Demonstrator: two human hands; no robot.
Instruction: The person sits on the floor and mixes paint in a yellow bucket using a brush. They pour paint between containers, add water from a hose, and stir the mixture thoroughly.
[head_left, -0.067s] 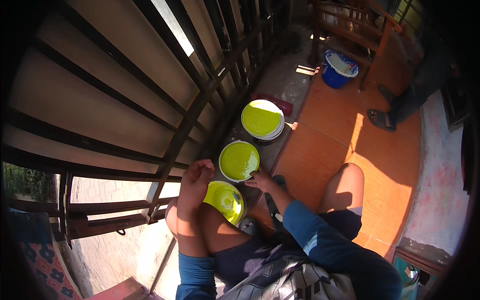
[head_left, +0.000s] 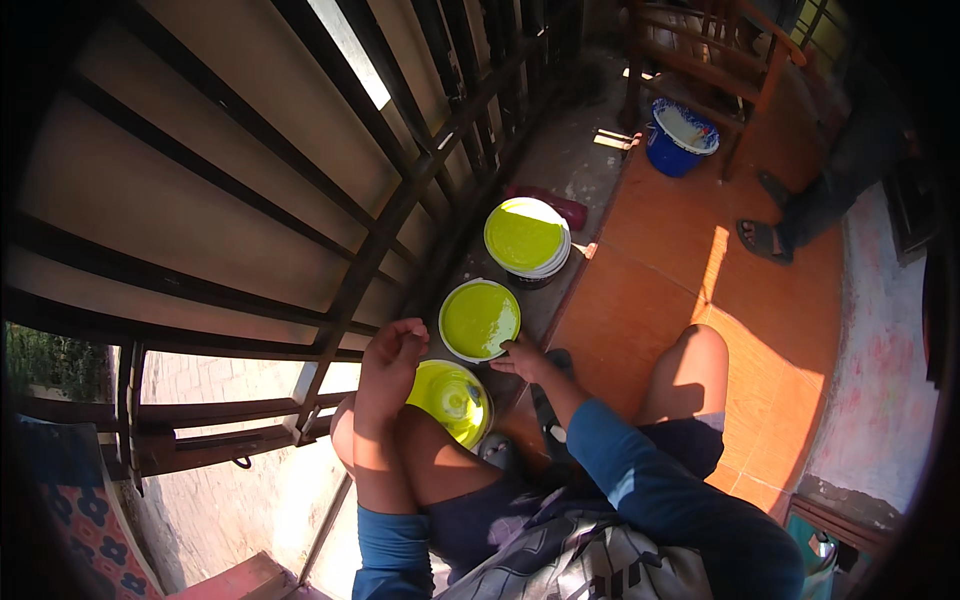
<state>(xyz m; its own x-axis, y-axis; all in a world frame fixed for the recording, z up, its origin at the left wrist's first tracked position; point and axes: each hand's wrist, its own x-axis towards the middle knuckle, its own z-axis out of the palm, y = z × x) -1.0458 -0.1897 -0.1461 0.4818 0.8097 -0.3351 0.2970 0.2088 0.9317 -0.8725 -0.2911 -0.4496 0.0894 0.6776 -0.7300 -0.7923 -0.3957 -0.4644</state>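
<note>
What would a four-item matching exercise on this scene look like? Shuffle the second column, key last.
1. Right hand
2. Left hand
3. Blue bucket
4. Dark slatted fence

A. On orange tiles by the wooden chair
B. At the rim of the middle lime-filled tub
C. Across the picture's upper left
D. Curled, left of that tub

Pairs: 1-B; 2-D; 3-A; 4-C

A grey concrete strip of floor (head_left: pixel 592 165) has a dark slatted railing (head_left: pixel 366 255) along its left edge; orange tiles (head_left: pixel 620 290) meet its right edge. Near its far right corner stands a brown wooden chair (head_left: pixel 750 120). Across the tiles rises a pale, pink-smudged wall (head_left: pixel 870 380). Sunlight brightens patches of tile and pale paving (head_left: pixel 225 500) outside.
</note>
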